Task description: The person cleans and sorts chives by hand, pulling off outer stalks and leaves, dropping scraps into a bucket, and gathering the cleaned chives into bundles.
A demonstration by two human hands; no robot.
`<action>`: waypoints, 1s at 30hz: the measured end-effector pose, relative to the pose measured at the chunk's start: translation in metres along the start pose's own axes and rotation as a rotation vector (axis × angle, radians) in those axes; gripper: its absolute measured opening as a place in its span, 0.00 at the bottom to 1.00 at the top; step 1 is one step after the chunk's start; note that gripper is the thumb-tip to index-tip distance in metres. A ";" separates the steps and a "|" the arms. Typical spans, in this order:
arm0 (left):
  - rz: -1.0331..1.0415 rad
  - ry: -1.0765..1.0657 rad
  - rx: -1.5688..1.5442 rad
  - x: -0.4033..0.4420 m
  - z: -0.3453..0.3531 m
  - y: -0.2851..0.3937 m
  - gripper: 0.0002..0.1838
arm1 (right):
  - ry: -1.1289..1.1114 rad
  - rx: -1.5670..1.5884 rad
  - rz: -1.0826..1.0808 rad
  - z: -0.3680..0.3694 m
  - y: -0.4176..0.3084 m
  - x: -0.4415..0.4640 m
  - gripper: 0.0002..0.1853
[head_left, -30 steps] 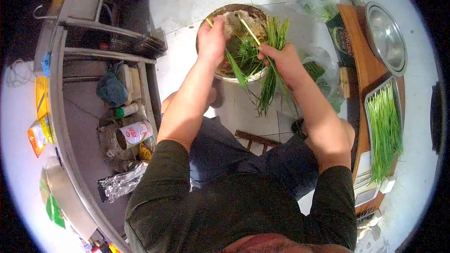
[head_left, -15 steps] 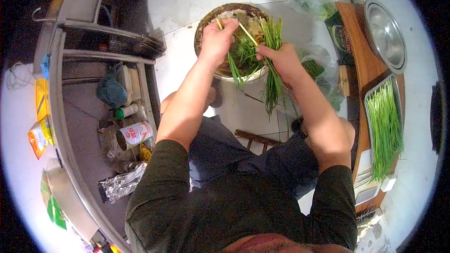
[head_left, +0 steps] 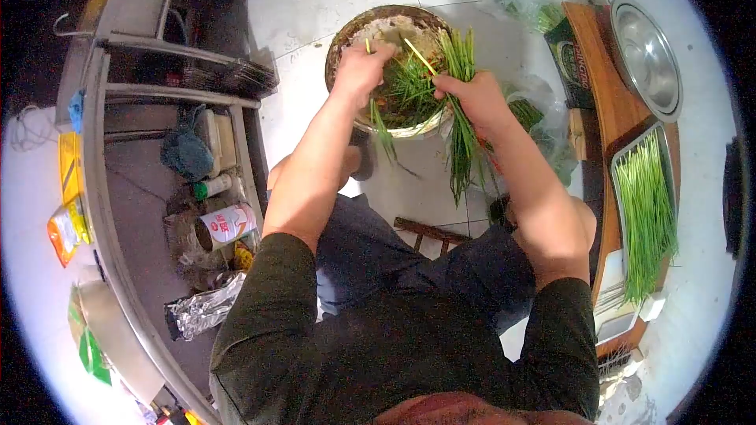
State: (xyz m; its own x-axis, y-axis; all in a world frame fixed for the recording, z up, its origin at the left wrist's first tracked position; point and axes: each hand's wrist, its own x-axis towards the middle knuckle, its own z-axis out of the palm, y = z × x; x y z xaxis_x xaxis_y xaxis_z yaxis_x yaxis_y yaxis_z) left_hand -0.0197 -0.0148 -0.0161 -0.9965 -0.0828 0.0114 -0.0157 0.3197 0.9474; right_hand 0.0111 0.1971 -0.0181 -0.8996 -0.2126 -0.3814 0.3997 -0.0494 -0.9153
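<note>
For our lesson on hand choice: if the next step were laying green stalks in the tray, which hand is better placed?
Probably the right hand: it grips a bunch and is nearer the tray. The left hand, holding a stalk over the bucket, is farther away.

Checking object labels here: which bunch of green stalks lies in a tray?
The neatly aligned bunch at the view's far right, in the tray below the metal bowl; a looser bunch is gripped in the right hand.

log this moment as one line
left hand: holds green stalk | right hand: holds green bunch | bin: in front, greens inside
</note>
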 end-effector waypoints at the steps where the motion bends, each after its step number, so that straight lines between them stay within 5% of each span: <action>1: -0.082 -0.016 0.021 0.000 -0.002 0.005 0.08 | 0.004 0.002 0.001 0.000 0.002 0.002 0.09; 7: 0.238 0.012 0.007 -0.001 0.004 -0.011 0.12 | 0.004 -0.001 0.016 0.000 -0.003 -0.001 0.08; 12: -0.216 -0.057 -0.157 0.009 -0.003 -0.019 0.13 | -0.006 0.044 -0.019 0.002 -0.012 -0.006 0.09; 16: -0.034 -0.096 0.016 0.000 0.001 -0.010 0.14 | 0.001 0.057 0.025 0.000 -0.007 -0.001 0.09; 18: -0.065 -0.113 -0.153 -0.012 0.010 0.011 0.13 | -0.010 0.066 0.051 0.001 -0.007 0.000 0.10; 21: -0.409 -0.256 -0.445 -0.013 0.020 0.029 0.09 | -0.058 0.116 0.083 0.004 -0.009 -0.001 0.12; 30: -0.312 -0.152 -0.487 -0.012 0.023 0.026 0.12 | -0.101 0.137 0.087 0.004 0.003 0.007 0.15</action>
State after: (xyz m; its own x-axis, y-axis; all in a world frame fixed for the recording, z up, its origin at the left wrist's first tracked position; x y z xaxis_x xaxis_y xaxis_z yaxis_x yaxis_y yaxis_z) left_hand -0.0100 0.0166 0.0013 -0.9521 0.0446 -0.3026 -0.3057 -0.1709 0.9367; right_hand 0.0067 0.1918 -0.0234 -0.8412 -0.3182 -0.4371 0.5017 -0.1578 -0.8505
